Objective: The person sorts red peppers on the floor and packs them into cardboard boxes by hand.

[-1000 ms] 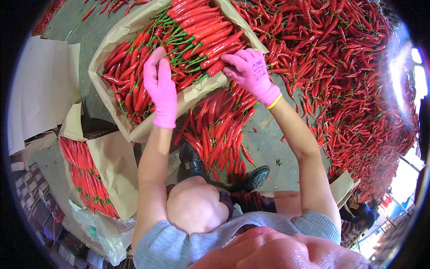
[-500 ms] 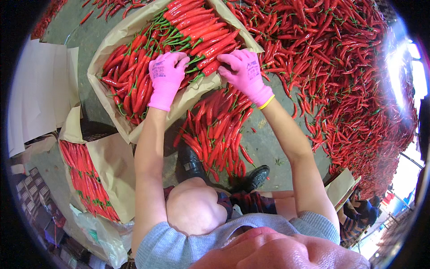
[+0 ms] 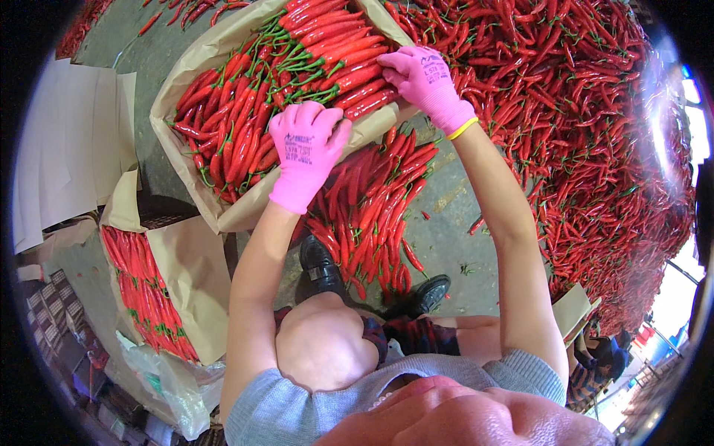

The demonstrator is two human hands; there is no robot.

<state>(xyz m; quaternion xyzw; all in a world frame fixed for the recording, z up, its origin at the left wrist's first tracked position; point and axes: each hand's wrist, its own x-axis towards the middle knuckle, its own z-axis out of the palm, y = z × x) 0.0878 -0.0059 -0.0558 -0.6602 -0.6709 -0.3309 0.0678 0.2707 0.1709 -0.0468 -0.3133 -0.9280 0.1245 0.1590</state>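
Red chili peppers (image 3: 245, 119) with green stems fill a box lined with brown paper (image 3: 178, 82) in front of me. Along its right part, the chilies (image 3: 346, 48) lie side by side in a neat row, stems to the left. My right hand (image 3: 428, 82), in a pink glove, touches the tips of that row at the box's right side, thumb and fingers apart. Over the near edge of the box is my left hand (image 3: 309, 149), also pink-gloved. Its fingers are bent and slightly spread beside the nearest chilies; their tips are partly hidden.
A loose bunch of chilies (image 3: 375, 212) lies on the floor between the box and my shoes (image 3: 320, 267). At right spreads a large chili heap (image 3: 587, 141). A second paper-lined box of chilies (image 3: 149, 290) stands left, below stacked paper sheets (image 3: 67, 149). A plastic bag (image 3: 175, 390) lies nearby.
My right hand has moved away from me and to the right, up along the chili tips. My left hand has shifted right and a little nearer to me. The view has shifted slightly.
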